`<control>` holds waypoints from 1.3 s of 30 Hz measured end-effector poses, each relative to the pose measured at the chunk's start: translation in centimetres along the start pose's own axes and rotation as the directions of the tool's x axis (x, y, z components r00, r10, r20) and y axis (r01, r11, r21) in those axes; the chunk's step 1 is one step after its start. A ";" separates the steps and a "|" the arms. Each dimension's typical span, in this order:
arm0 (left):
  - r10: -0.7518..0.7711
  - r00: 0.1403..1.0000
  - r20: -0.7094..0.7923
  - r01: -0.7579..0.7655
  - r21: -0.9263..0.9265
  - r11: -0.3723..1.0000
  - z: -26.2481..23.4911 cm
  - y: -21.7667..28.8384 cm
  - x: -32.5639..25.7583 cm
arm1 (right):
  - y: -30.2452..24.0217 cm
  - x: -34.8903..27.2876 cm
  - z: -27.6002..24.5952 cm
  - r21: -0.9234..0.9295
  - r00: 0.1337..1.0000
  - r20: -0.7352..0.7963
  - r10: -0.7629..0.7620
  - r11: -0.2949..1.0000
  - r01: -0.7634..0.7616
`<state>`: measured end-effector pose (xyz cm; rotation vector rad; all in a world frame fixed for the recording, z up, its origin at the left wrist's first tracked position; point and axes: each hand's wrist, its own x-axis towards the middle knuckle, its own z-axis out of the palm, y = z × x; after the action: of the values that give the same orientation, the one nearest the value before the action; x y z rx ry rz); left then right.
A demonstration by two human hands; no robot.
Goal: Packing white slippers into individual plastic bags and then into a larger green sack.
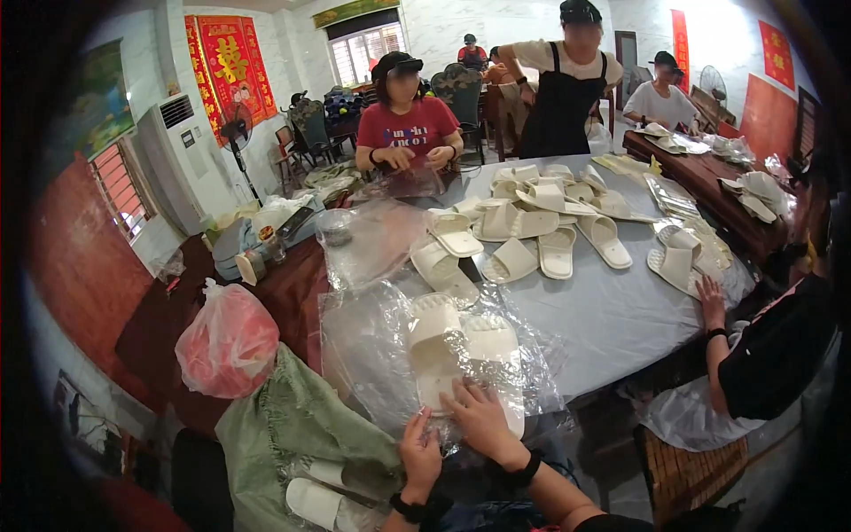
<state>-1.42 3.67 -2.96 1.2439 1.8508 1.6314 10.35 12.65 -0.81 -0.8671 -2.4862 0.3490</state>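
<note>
A pair of cream slide slippers (432, 355) lies side by side at the near table edge, with a clear plastic bag (363, 341) about them. My left hand (420, 450) is at the heel end of the left slipper, its thumb and fingertips closed on the bag's near edge. Fingers outstretched, my right hand (483, 418) rests over the heels of the pair, pressing on the plastic. Just beyond, a heap of loose cream slippers (532, 208) covers the far middle of the table.
Left of me are a pink-filled plastic bag (228, 341) and a green sack (292, 417) with white slippers (315, 504) at its mouth. A co-worker's hand (712, 301) touches slippers on the right. Across the table, a person in red (410, 129) handles clear plastic. Empty bags (372, 235) lie to the left.
</note>
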 end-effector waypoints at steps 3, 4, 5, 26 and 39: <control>0.023 1.000 0.001 -0.023 0.008 1.000 0.1 -0.7 -0.1 | 1.0 -0.3 1.2 -0.085 1.000 -0.007 -0.022 0.996 0.022; 0.065 0.998 -0.002 -0.064 0.047 0.997 0.0 -1.0 -0.2 | 1.2 -0.3 1.4 -0.031 0.998 -0.051 -0.037 0.999 0.035; 0.063 0.998 -0.005 -0.062 0.047 0.997 0.0 -1.3 -0.4 | 1.4 -0.6 1.4 -0.030 0.998 -0.049 -0.039 0.999 0.037; -0.288 0.918 0.274 0.307 -0.030 0.951 -1.0 2.0 -0.6 | 4.4 -4.6 -1.6 0.039 0.994 -0.077 0.077 0.996 -0.074; -0.361 0.871 0.335 0.473 -0.366 0.801 -1.4 4.4 -0.8 | 3.0 -3.3 -1.8 -0.104 0.943 -0.253 0.217 0.963 -0.250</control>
<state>-0.44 1.90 1.27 0.7309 1.3701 1.4498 15.08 12.98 -1.60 -1.1920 -2.2073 0.1441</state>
